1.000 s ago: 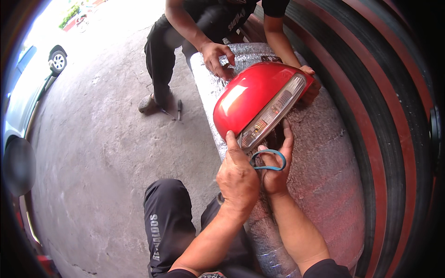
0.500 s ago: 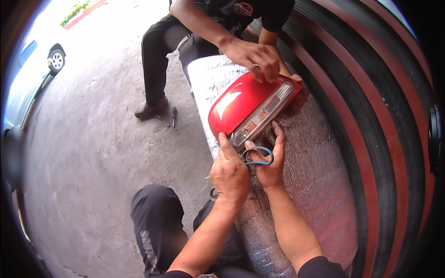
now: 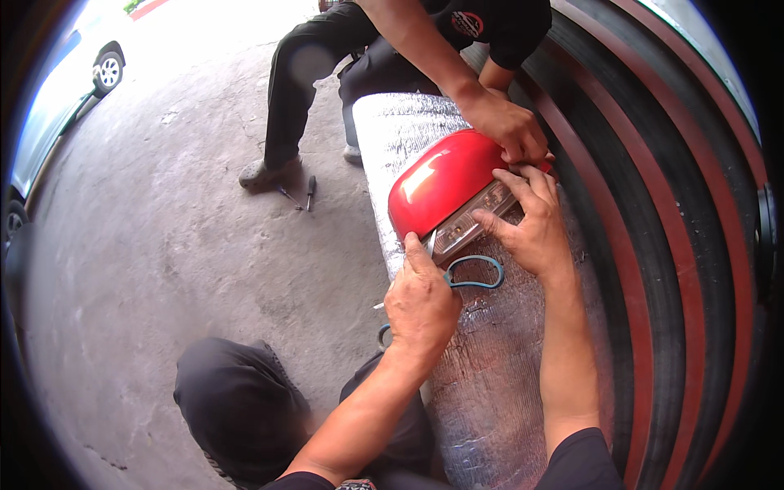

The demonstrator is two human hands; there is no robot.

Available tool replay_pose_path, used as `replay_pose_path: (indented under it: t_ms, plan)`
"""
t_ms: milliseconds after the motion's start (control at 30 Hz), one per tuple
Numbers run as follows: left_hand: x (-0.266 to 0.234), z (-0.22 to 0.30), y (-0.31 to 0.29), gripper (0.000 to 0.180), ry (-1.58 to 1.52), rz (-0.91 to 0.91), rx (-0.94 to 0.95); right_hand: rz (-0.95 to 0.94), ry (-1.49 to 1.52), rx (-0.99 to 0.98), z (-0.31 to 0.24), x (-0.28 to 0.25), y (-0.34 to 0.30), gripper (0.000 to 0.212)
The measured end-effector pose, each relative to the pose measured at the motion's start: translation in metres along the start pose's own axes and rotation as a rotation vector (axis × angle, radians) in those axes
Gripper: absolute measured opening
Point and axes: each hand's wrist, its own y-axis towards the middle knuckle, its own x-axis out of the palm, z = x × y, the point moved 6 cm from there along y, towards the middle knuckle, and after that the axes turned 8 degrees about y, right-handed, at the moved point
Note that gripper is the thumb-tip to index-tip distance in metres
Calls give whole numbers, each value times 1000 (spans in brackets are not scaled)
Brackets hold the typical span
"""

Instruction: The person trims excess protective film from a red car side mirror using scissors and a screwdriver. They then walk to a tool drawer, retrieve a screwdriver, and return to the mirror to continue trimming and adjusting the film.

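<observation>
1. My left hand [image 3: 422, 304] is closed around blue-handled scissors [image 3: 475, 272], at the lamp's near edge.
2. My right hand [image 3: 531, 224] lies spread, fingers apart, on the red tail lamp [image 3: 441, 181].
3. The lamp rests on a silver foil-wrapped roll [image 3: 498, 367].
4. Another person's hand [image 3: 510, 126] grips the lamp's far end.

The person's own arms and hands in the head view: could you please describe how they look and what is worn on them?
Both forearms come up from the lower edge, bare to above the elbow. The left hand and the right hand wear no gloves, and no rings or watch can be seen. A short black sleeve covers the right upper arm; only a dark sleeve edge shows on the left, at the bottom of the picture.
</observation>
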Motion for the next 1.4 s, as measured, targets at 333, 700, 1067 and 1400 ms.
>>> replay_pose_path:
  t_ms: [333,700,1067,1400]
  plan:
    - [-14,-19,-14,65,-277,-89,110,253,1,-139,-26,54,-70,96]
    - [-13,-33,-27,59,-190,25,374,145,115,-133,-11,66,-70,107]
    - [-12,-37,-26,55,-381,10,223,197,834,257,-6,68,-106,57]
    - [-18,-40,-25,51,-446,-40,232,117,921,642,-75,84,-124,49]
